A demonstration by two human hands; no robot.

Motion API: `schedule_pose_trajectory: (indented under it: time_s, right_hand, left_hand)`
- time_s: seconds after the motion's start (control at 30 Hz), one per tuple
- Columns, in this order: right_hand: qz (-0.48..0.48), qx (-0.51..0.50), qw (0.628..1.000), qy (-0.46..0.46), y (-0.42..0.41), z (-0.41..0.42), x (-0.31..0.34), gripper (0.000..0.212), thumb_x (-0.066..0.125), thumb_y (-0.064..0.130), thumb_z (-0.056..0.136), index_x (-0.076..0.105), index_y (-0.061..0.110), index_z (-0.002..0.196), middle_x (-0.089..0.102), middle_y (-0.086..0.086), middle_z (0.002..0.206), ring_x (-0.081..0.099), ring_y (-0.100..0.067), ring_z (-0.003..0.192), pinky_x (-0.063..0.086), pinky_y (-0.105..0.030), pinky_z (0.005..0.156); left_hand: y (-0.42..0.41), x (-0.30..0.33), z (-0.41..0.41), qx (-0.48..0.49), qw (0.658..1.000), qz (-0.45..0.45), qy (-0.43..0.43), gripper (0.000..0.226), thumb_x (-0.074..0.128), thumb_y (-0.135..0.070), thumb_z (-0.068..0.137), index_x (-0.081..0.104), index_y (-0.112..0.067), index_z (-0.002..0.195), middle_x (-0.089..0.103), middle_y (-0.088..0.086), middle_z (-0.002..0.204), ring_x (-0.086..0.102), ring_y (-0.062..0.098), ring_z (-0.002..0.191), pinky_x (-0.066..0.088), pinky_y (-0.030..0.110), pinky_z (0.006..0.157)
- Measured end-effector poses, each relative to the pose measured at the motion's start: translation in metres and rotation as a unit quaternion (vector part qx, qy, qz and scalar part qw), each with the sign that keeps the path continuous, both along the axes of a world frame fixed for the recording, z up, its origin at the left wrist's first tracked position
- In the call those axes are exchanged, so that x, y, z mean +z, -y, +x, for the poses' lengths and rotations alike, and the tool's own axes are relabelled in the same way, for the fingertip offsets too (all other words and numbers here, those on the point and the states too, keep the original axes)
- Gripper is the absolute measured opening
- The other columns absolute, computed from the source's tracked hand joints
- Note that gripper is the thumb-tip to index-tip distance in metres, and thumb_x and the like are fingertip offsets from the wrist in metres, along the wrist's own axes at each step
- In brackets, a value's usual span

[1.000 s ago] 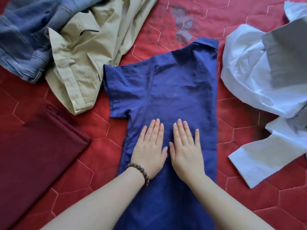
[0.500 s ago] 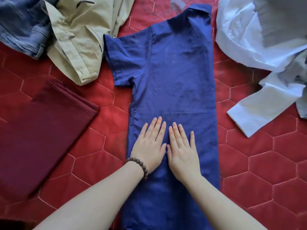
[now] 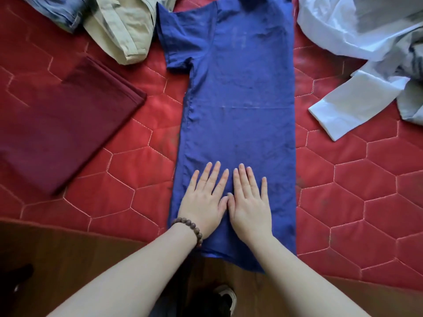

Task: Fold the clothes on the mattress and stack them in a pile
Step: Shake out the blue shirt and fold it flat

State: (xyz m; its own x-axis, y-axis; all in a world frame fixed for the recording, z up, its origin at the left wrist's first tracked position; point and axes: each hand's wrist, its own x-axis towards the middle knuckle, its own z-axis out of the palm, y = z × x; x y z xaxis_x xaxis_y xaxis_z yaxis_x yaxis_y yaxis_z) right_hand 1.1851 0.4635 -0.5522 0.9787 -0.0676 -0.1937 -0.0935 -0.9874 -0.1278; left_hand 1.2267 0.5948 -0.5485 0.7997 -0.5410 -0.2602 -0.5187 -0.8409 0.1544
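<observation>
A blue short-sleeved shirt point(image 3: 238, 92) lies flat on the red quilted mattress point(image 3: 354, 179), its right side folded in and its left sleeve sticking out. Its hem hangs slightly over the mattress's near edge. My left hand point(image 3: 204, 200), with a bead bracelet on the wrist, and my right hand point(image 3: 249, 202) press flat side by side on the shirt's lower part, fingers straight. A folded maroon cloth point(image 3: 61, 129) lies to the left.
Unfolded clothes lie at the far edge: blue jeans point(image 3: 61, 10) and a beige garment point(image 3: 123, 30) at upper left, a white shirt point(image 3: 357, 72) and a grey garment point(image 3: 384, 12) at right. A wooden floor point(image 3: 68, 255) shows beyond the mattress's near edge.
Both flat hands have slid down the blue shirt toward its hem. The view has tilted down, bringing the mattress edge and floor into sight.
</observation>
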Motion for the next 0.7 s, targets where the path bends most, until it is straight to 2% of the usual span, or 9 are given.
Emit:
schedule_pose_trajectory:
  time_s: [0.1, 0.23, 0.3, 0.43, 0.57, 0.7]
  right_hand:
    - [-0.006, -0.036, 0.999, 0.004, 0.027, -0.031, -0.002, 0.062, 0.029, 0.038, 0.096, 0.031, 0.004, 0.148, 0.025, -0.01, 0.157, 0.02, -0.022, 0.146, 0.013, -0.051, 0.119]
    - [-0.013, -0.063, 0.998, -0.017, 0.062, -0.075, 0.0, 0.066, 0.023, 0.043, 0.097, 0.021, 0.005, 0.151, 0.015, -0.007, 0.159, 0.011, -0.02, 0.148, 0.009, -0.05, 0.119]
    - [-0.017, -0.066, 0.998, -0.013, 0.063, -0.081, 0.003, 0.066, 0.022, 0.043, 0.097, 0.019, 0.005, 0.15, 0.016, -0.009, 0.159, 0.011, -0.022, 0.148, 0.009, -0.051, 0.119]
    - [0.003, -0.034, 0.999, 0.017, 0.044, -0.059, 0.008, 0.063, 0.03, 0.038, 0.097, 0.025, 0.002, 0.149, 0.02, -0.012, 0.158, 0.016, -0.024, 0.147, 0.007, -0.051, 0.119]
    - [0.011, 0.0, 1.0, 0.008, 0.027, -0.027, 0.004, 0.059, 0.032, 0.031, 0.097, 0.028, 0.003, 0.149, 0.021, -0.011, 0.158, 0.018, -0.025, 0.147, 0.01, -0.055, 0.118]
    - [0.01, -0.028, 1.0, 0.005, 0.028, 0.014, -0.004, 0.06, 0.023, 0.035, 0.098, 0.022, 0.006, 0.151, 0.016, -0.008, 0.16, 0.01, -0.021, 0.148, 0.003, -0.053, 0.119]
  left_hand:
    - [-0.025, -0.003, -0.018, 0.026, 0.999, 0.021, 0.015, 0.063, 0.028, -0.046, 0.093, 0.03, -0.015, 0.149, 0.026, 0.013, 0.156, 0.026, 0.029, 0.144, 0.026, 0.049, 0.115]
    - [-0.052, -0.002, -0.042, 0.076, 0.995, 0.059, 0.014, 0.071, 0.02, -0.053, 0.092, 0.02, -0.012, 0.151, 0.013, 0.015, 0.158, 0.016, 0.028, 0.147, 0.015, 0.047, 0.118]
    - [-0.046, 0.003, -0.049, 0.1, 0.992, 0.072, 0.016, 0.075, 0.017, -0.054, 0.092, 0.018, -0.008, 0.15, 0.013, 0.017, 0.158, 0.013, 0.028, 0.147, 0.01, 0.049, 0.119]
    - [-0.009, 0.01, -0.046, 0.092, 0.995, 0.027, 0.016, 0.071, 0.023, -0.048, 0.094, 0.021, -0.004, 0.15, 0.015, 0.017, 0.158, 0.013, 0.029, 0.147, 0.011, 0.049, 0.12]
    - [0.02, 0.003, -0.031, 0.058, 0.998, 0.02, -0.013, 0.065, 0.017, -0.044, 0.099, -0.001, -0.014, 0.154, -0.01, 0.012, 0.16, -0.012, 0.026, 0.148, -0.003, 0.045, 0.12]
    - [0.033, -0.003, 0.002, 0.069, 0.997, 0.021, -0.006, 0.061, 0.01, -0.041, 0.099, -0.009, -0.018, 0.152, -0.015, 0.01, 0.16, -0.016, 0.026, 0.147, -0.006, 0.046, 0.119]
